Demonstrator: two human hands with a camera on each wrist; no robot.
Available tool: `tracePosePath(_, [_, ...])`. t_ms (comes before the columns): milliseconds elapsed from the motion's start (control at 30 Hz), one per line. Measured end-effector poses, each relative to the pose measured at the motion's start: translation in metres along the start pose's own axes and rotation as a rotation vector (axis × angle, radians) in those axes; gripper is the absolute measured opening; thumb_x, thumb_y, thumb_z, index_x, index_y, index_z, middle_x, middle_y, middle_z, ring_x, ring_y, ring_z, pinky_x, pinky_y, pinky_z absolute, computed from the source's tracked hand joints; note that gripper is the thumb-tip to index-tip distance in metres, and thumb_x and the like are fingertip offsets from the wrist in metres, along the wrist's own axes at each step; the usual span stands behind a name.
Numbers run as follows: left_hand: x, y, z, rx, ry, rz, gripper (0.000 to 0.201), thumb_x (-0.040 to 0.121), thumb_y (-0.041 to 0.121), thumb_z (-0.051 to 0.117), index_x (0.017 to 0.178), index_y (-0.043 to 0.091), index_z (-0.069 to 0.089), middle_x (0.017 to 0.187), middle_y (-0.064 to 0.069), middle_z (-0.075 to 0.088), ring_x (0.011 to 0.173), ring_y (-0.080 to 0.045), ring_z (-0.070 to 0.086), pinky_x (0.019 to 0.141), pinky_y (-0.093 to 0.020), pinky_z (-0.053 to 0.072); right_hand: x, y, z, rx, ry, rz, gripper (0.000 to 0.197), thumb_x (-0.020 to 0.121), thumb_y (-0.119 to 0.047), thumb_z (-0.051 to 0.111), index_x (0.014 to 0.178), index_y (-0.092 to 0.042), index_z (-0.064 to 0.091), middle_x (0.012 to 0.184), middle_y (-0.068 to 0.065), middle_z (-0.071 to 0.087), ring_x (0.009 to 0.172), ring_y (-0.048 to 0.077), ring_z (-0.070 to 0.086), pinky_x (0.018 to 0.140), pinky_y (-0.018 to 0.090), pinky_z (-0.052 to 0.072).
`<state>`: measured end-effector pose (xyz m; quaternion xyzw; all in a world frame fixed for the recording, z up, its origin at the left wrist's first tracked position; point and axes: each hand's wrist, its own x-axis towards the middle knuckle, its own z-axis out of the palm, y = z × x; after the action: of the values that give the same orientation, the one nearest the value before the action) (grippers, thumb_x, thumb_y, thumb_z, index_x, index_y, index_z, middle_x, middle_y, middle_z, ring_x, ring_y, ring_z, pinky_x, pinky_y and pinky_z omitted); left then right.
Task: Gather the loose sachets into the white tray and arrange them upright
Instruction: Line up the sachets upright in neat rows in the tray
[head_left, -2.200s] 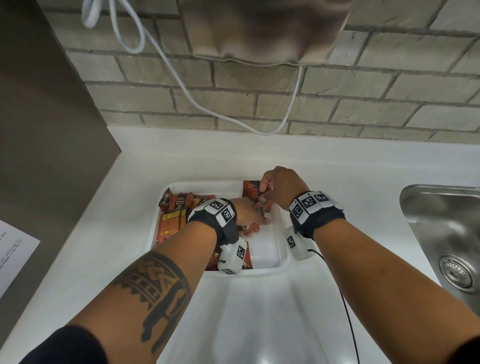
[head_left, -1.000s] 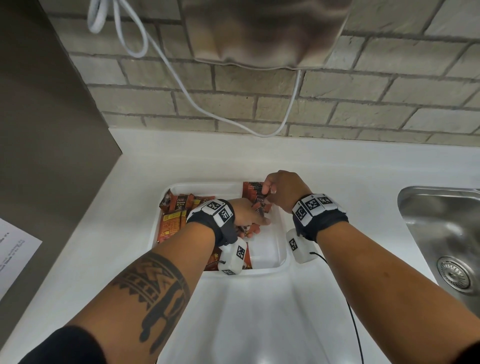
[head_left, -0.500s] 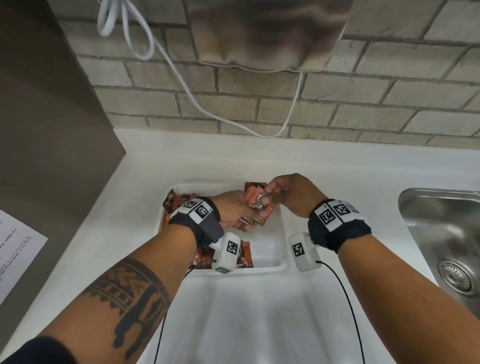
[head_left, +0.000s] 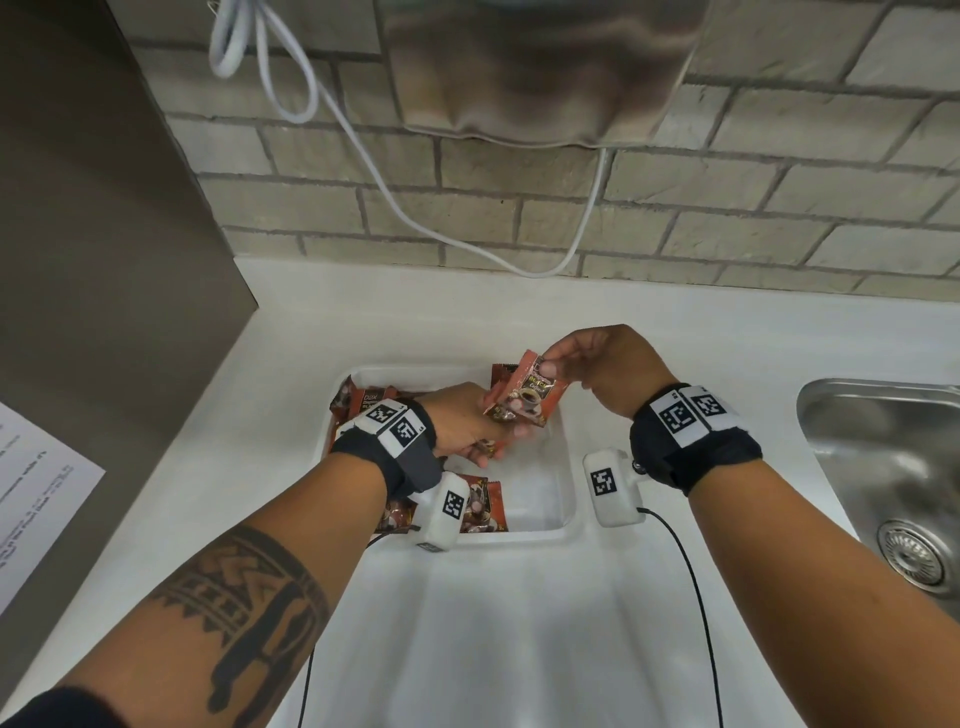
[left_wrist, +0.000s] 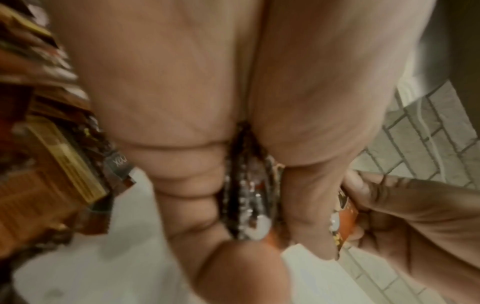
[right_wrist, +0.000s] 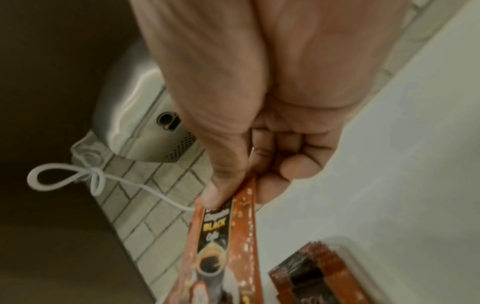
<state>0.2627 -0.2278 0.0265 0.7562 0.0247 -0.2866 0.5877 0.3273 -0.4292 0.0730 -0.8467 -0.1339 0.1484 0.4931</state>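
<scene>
A white tray (head_left: 566, 467) sits on the white counter, with red-brown coffee sachets (head_left: 363, 402) standing along its far-left side and a few lying at its near edge (head_left: 480, 506). Above the tray my right hand (head_left: 558, 366) pinches the top corner of a small bunch of sachets (head_left: 527, 397), thumb on the front one (right_wrist: 215, 236). My left hand (head_left: 498, 431) grips the lower ends of the same bunch (left_wrist: 249, 205), fingers curled round them. One more sachet stands at the tray's far edge (head_left: 501, 374).
A steel sink (head_left: 893, 478) lies at the right. On the brick wall above hangs a steel hand dryer (head_left: 540, 67) with a looped white cord (head_left: 291, 83). A grey panel (head_left: 104, 260) bounds the left, with a paper sheet (head_left: 36, 509) beside it.
Both hands have lifted the bunch of sachets up out of the tray's far right part. The right hand now pinches its top higher up. The head view has shifted closer.
</scene>
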Motion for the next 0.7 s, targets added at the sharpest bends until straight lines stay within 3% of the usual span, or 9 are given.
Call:
tracePosePath(100, [-0.003, 0.001, -0.008, 0.354, 0.014, -0.198, 0.034, 0.092, 0.035, 0.07, 0.106, 0.005, 0.074, 0.075, -0.004, 0.065, 0.05, -0.012, 0.056, 0.049, -0.019, 0.048, 0.003, 0.001, -0.002, -0.22, 0.062, -0.016, 0.002, 0.085, -0.021, 0.077, 0.084, -0.02, 0.077, 0.077, -0.009, 0.073, 0.064, -0.005, 0.061, 0.056, 0.005, 0.038])
tracePosePath(167, [0.0, 0.003, -0.005, 0.532, -0.004, -0.256, 0.038, 0.089, 0.037, 0.071, 0.105, 0.003, 0.075, 0.068, 0.0, 0.065, 0.046, -0.012, 0.053, 0.048, -0.02, 0.046, 0.004, 0.003, 0.002, -0.366, 0.055, -0.024, 0.005, 0.086, -0.024, 0.074, 0.082, -0.025, 0.077, 0.077, -0.017, 0.067, 0.071, -0.005, 0.059, 0.058, 0.005, 0.036])
tracePosePath(267, [0.011, 0.006, 0.009, 0.614, -0.039, -0.27, 0.043, 0.089, 0.042, 0.07, 0.103, 0.002, 0.072, 0.075, -0.004, 0.07, 0.051, -0.016, 0.057, 0.053, -0.022, 0.047, 0.007, 0.007, 0.014, -0.483, 0.043, -0.046, 0.005, 0.086, -0.024, 0.074, 0.088, -0.022, 0.078, 0.082, -0.016, 0.054, 0.076, 0.001, 0.052, 0.062, 0.008, 0.034])
tracePosePath(400, [0.026, 0.01, 0.026, 0.64, -0.052, -0.241, 0.047, 0.091, 0.045, 0.066, 0.122, 0.01, 0.062, 0.097, -0.016, 0.074, 0.064, -0.025, 0.065, 0.051, -0.023, 0.045, 0.015, 0.012, 0.029, -0.58, -0.015, -0.031, 0.01, 0.087, -0.022, 0.071, 0.085, -0.028, 0.078, 0.091, -0.009, 0.057, 0.083, 0.008, 0.056, 0.069, 0.017, 0.04])
tracePosePath(467, [0.03, 0.012, 0.03, 0.658, -0.039, -0.238, 0.049, 0.092, 0.044, 0.065, 0.126, 0.01, 0.061, 0.083, -0.011, 0.071, 0.055, -0.019, 0.063, 0.045, -0.019, 0.043, 0.02, 0.015, 0.035, -0.606, -0.018, -0.009, 0.024, 0.085, -0.018, 0.069, 0.071, -0.037, 0.072, 0.081, -0.015, 0.061, 0.077, 0.008, 0.061, 0.061, 0.015, 0.042])
tracePosePath(533, [0.034, 0.012, 0.032, 0.665, -0.024, -0.252, 0.04, 0.093, 0.042, 0.064, 0.106, 0.004, 0.068, 0.07, -0.006, 0.065, 0.046, -0.015, 0.055, 0.046, -0.018, 0.045, 0.024, 0.018, 0.039, -0.615, -0.016, 0.02, 0.031, 0.084, -0.016, 0.07, 0.064, -0.039, 0.068, 0.072, -0.018, 0.062, 0.074, 0.009, 0.065, 0.063, 0.019, 0.05])
tracePosePath(600, [0.039, 0.01, 0.03, 0.626, -0.025, -0.27, 0.034, 0.094, 0.039, 0.063, 0.088, 0.006, 0.066, 0.071, -0.008, 0.066, 0.046, -0.016, 0.054, 0.048, -0.02, 0.046, 0.026, 0.019, 0.041, -0.601, -0.033, 0.04, 0.025, 0.081, -0.016, 0.072, 0.067, -0.036, 0.071, 0.072, -0.015, 0.064, 0.074, 0.011, 0.066, 0.069, 0.025, 0.056])
tracePosePath(700, [0.043, 0.009, 0.028, 0.583, -0.018, -0.284, 0.034, 0.094, 0.038, 0.063, 0.084, 0.006, 0.065, 0.068, -0.008, 0.065, 0.047, -0.018, 0.055, 0.047, -0.02, 0.046, 0.028, 0.021, 0.041, -0.599, -0.044, 0.039, 0.015, 0.079, -0.019, 0.076, 0.076, -0.033, 0.072, 0.087, -0.007, 0.062, 0.083, 0.015, 0.064, 0.077, 0.03, 0.056])
